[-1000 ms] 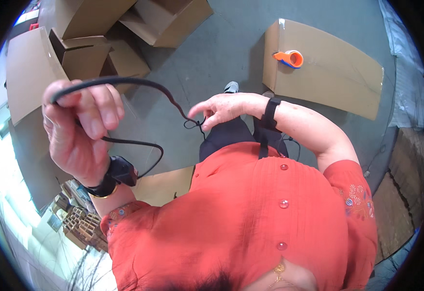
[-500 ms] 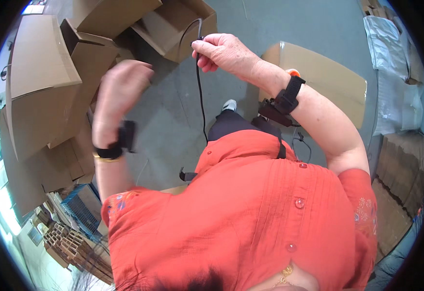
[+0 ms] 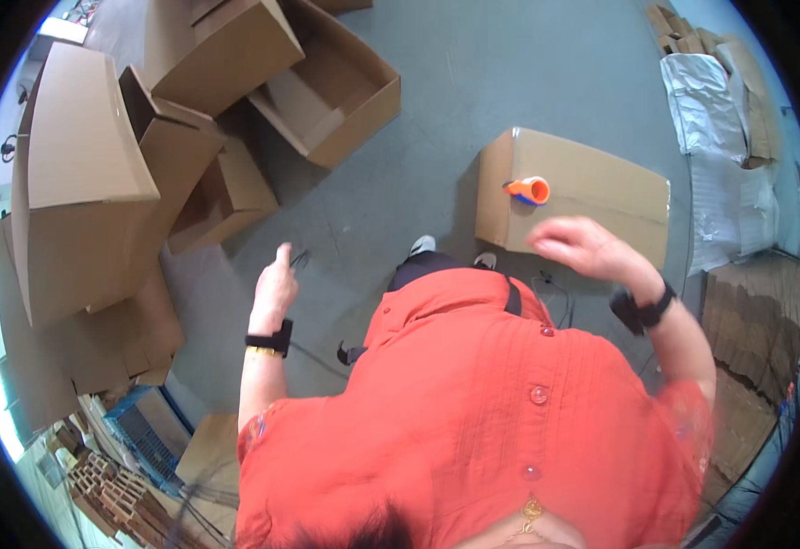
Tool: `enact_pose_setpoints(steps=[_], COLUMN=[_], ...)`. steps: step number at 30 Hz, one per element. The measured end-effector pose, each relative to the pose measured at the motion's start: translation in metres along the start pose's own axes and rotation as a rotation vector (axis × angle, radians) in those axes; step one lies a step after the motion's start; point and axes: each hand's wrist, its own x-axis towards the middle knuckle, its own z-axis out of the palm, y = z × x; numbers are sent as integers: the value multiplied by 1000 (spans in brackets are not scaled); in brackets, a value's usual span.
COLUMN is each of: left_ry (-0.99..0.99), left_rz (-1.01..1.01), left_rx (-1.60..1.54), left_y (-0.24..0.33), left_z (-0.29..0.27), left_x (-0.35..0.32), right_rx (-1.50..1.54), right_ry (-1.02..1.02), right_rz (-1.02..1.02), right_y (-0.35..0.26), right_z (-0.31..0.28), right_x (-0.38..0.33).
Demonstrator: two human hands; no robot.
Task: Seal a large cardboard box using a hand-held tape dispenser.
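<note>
Holding a thin black cable [image 3: 299, 259] pinched in my left hand [image 3: 274, 285], I keep it low over the grey floor [image 3: 473, 91]. My right hand [image 3: 575, 244] is blurred above the closed cardboard box [image 3: 592, 188] with an orange tape dispenser [image 3: 529, 190]; I cannot tell its fingers.

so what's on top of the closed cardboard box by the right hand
An orange tape dispenser with a blue part sits on the closed cardboard box, near its left edge. The blurred right hand covers part of the box's near edge; the box's contents are hidden.
</note>
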Motion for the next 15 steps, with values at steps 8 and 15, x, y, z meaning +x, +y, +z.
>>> enact_pose_setpoints(steps=[8,15], left_ry=[-626,-84], left_rz=[143,339], left_rx=[-490,119], left_y=[63,154], left_z=[-60,-124], left_x=[11,4], right_rx=[496,521], right_ry=[264,418], right_rz=[434,330], right_y=[14,-20], right_z=[19,20], right_x=[-159,-163])
